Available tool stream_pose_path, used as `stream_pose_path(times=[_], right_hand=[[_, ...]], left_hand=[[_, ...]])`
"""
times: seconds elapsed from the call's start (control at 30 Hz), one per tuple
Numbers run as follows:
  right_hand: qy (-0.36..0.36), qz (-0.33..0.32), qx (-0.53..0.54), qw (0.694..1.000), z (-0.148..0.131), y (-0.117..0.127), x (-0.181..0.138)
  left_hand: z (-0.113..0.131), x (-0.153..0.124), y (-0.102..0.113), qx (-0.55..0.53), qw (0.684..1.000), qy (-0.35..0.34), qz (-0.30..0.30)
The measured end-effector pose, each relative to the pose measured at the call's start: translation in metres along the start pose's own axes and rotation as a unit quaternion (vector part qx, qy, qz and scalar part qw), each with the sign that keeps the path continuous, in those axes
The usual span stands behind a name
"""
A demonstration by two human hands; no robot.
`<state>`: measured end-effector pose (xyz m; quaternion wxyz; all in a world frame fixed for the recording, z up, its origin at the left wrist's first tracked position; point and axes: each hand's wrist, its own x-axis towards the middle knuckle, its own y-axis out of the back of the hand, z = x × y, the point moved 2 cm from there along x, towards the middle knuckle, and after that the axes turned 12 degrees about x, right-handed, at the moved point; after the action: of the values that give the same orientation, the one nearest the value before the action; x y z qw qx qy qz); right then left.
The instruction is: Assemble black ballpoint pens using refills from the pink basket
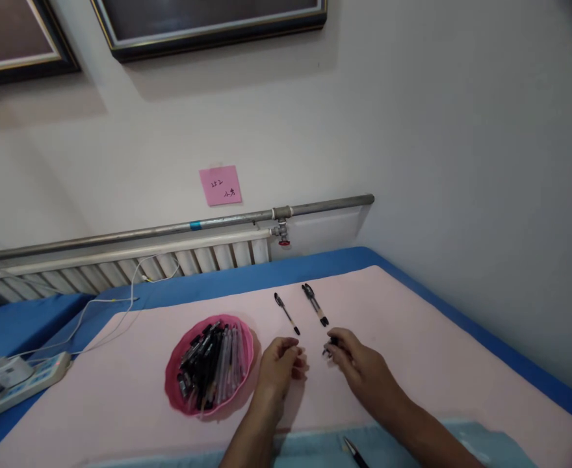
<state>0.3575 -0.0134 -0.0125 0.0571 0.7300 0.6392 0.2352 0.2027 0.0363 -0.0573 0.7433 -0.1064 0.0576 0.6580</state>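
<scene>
The person's right hand (359,364) is poised just above the pink tabletop (437,344), or resting on it; which of the two cannot be told. Its thumb and fingers are clamped on a small black piece (333,340), whose full shape is hidden by the grip. The left hand (277,367) is beside it, between the right hand and the bowl (169,383), with its fingers bent and the thumb close to the index finger. Blur makes it impossible to tell whether those fingers meet or pinch anything.

Just beyond the left hand lies a single pen (286,314), slanting, with its near black end close to the fingertips. To the right of it, a pair of pens (315,305) lies side by side, the near ends just beyond the right hand. The pink bowl has a wavy rim and is heaped with black pens (207,364) on its left and clear tubes (230,361) on its right. Another pen (355,452), with a silvery tip, shows at the bottom edge, in front of a pale blue cloth (310,448).

At the far left is a power strip (47,383) with white plugs in it. A radiator (218,257) and a pipe (329,207) run along the wall, below a pink note (220,186).
</scene>
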Motion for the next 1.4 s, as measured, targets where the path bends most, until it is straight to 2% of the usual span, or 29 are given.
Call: stream_pose_path(times=[0.1, 0.13, 0.2, 0.27, 0.33, 0.43, 0.57, 0.6, 0.63, 0.7, 0.77, 0.9, 1.1, 1.4], right_hand=[[0.035, 0.124, 0.056, 0.990, -0.007, 0.009, -0.005], [0.049, 0.146, 0.065, 0.986, -0.008, 0.010, -0.006], [0.067, 0.118, 0.052, 0.989, -0.007, 0.005, -0.005], [0.067, 0.027, 0.015, 0.997, -0.003, -0.005, -0.001], [0.063, -0.007, 0.002, 0.998, -0.001, -0.011, 0.002], [0.058, 0.022, 0.008, 0.998, -0.005, -0.006, 0.003], [0.073, 0.127, 0.076, 0.986, -0.011, 0.007, -0.004], [0.067, 0.135, 0.101, 0.983, -0.010, 0.007, -0.005], [0.054, 0.127, 0.122, 0.983, -0.008, 0.006, -0.005], [0.013, 0.062, 0.144, 0.987, -0.003, -0.002, -0.003], [-0.015, 0.027, 0.158, 0.987, 0.001, -0.010, 0.000], [-0.058, 0.014, 0.230, 0.971, 0.003, -0.017, 0.002], [-0.124, 0.001, 0.354, 0.927, 0.010, -0.015, 0.002], [-0.163, 0.009, 0.432, 0.887, 0.010, -0.015, 0.003]], left_hand=[[-0.002, 0.002, -0.001, -0.002, 1.000, 0.005, 0.000], [-0.003, 0.003, -0.001, -0.003, 1.000, 0.007, -0.002], [-0.005, 0.004, 0.000, -0.003, 1.000, 0.010, -0.004], [-0.007, 0.005, 0.001, -0.003, 1.000, 0.012, -0.005], [-0.008, 0.005, 0.002, -0.004, 1.000, 0.012, -0.002], [-0.009, 0.006, 0.004, -0.004, 1.000, 0.012, 0.001], [-0.011, 0.007, 0.002, -0.003, 1.000, 0.014, -0.003], [-0.011, 0.006, 0.002, -0.003, 1.000, 0.014, -0.005], [-0.011, 0.006, 0.001, -0.003, 1.000, 0.015, -0.006], [-0.009, 0.005, 0.002, -0.002, 1.000, 0.014, -0.005], [-0.007, 0.002, 0.003, -0.001, 1.000, 0.010, -0.004], [0.001, -0.006, 0.000, 0.003, 1.000, 0.003, -0.025], [0.015, -0.021, -0.013, 0.008, 0.996, 0.005, -0.086], [0.021, -0.030, -0.017, 0.004, 0.995, -0.039, -0.095]])
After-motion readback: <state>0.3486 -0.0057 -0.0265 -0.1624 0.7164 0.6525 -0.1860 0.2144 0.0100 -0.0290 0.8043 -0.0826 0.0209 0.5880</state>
